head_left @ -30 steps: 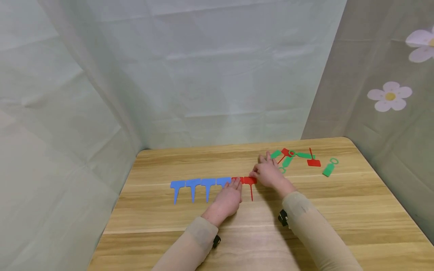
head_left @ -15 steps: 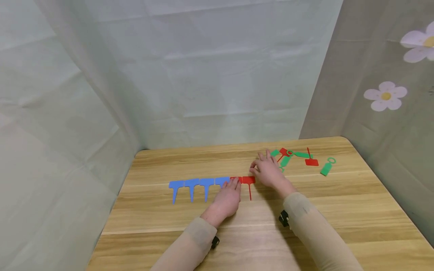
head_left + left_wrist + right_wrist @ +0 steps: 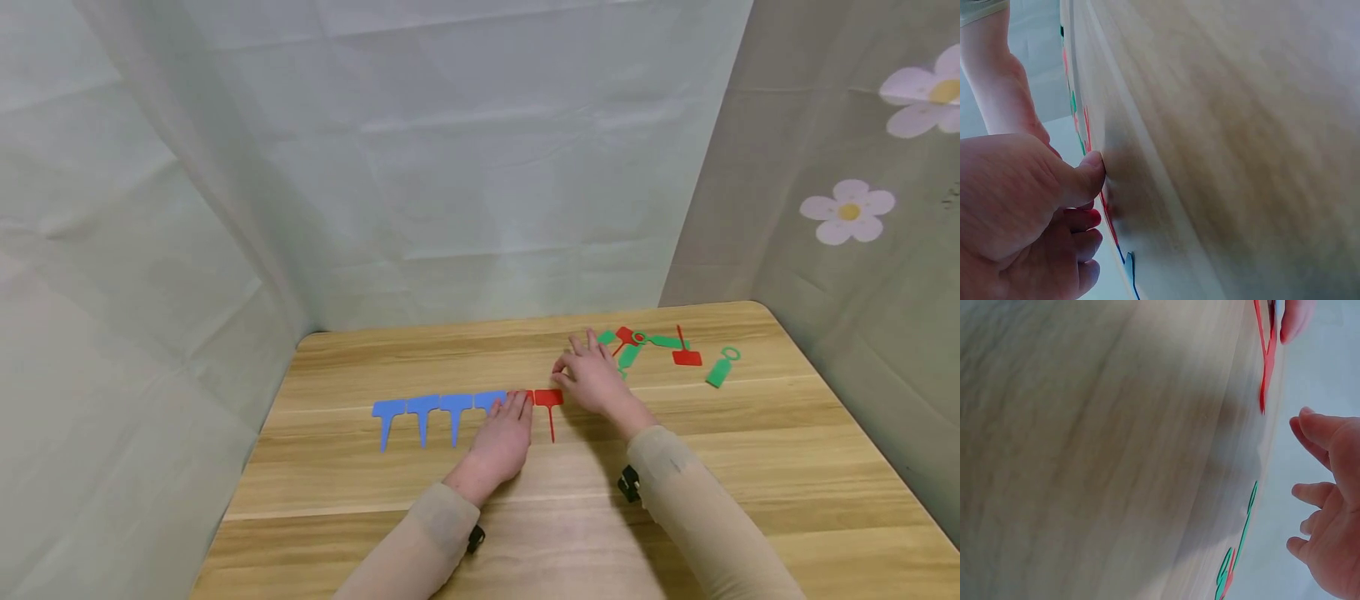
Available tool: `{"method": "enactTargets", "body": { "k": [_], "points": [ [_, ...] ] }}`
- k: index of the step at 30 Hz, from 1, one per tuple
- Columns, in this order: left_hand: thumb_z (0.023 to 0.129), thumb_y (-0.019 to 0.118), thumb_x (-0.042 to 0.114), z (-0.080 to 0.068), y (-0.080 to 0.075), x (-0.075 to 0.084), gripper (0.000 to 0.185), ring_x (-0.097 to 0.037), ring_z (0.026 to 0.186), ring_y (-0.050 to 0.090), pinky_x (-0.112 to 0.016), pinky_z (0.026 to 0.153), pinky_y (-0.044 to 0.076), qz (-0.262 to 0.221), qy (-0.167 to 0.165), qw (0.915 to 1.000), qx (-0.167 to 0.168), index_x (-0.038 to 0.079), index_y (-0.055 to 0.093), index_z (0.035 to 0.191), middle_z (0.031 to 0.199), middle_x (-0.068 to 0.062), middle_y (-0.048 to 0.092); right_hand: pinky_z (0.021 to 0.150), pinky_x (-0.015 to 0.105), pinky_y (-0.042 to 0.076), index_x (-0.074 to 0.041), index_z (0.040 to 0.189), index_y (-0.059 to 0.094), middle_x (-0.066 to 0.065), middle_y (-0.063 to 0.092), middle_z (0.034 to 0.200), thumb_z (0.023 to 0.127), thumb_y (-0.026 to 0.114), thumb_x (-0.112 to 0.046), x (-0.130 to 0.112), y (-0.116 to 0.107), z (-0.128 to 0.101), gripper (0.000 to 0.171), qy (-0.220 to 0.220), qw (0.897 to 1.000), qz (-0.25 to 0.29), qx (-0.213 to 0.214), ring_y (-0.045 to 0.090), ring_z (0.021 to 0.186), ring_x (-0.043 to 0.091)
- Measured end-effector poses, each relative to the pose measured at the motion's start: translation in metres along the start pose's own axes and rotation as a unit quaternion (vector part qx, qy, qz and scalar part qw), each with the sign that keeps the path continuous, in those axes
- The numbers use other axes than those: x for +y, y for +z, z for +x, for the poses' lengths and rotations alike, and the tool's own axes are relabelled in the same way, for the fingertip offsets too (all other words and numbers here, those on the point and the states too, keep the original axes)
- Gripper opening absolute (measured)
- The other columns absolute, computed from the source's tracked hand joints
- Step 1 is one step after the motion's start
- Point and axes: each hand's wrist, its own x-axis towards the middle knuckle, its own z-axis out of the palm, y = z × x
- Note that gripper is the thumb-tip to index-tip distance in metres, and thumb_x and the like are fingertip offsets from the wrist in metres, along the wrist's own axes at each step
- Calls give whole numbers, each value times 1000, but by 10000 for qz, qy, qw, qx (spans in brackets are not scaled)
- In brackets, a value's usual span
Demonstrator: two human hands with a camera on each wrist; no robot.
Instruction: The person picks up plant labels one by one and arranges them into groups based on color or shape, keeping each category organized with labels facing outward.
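Blue T-shaped plant labels [image 3: 456, 403], several of them, lie side by side in a row, continued on the right by two red T-shaped labels. My left hand [image 3: 504, 442] rests its fingers on the inner red label [image 3: 513, 393] and hides most of it, along with part of the last blue one [image 3: 490, 399]. The outer red label [image 3: 549, 397] lies uncovered, stem toward me. Just beyond its right end, my right hand [image 3: 592, 383] hovers with spread fingers. The right wrist view shows this hand [image 3: 1341, 500] above the table, holding nothing.
Farther right on the wooden table [image 3: 750, 467] lie green ring-ended tags [image 3: 666, 342], partly overlapping, and two more red labels [image 3: 686, 357]. One green tag [image 3: 719, 373] lies apart. Fabric walls [image 3: 480, 183] stand behind and at both sides.
My right fingertips have lifted off the outer red label's corner. My left hand keeps its place on the inner one. The head view has shifted slightly.
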Motion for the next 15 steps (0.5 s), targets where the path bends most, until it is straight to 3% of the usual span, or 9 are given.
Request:
{"method": "enactTargets", "body": {
  "k": [8, 15],
  "points": [
    [113, 55, 19, -3, -3, 0, 56, -31, 159, 32, -46, 128, 29, 184, 111, 9997, 92, -1, 40, 163, 172, -16, 34, 128, 68, 12, -20, 107, 78, 28, 35, 168, 106, 71, -31, 1, -1, -1, 13, 24, 10000, 24, -40, 7, 160, 54],
    [114, 54, 25, -7, -5, 2, 59, -28, 160, 29, -44, 129, 27, 458, 420, 9980, 106, 1, 38, 165, 174, -14, 29, 127, 69, 13, -19, 108, 77, 29, 35, 168, 106, 71, -30, 3, -2, -2, 14, 6, 10000, 43, 7, 6, 160, 54]
  ]
}}
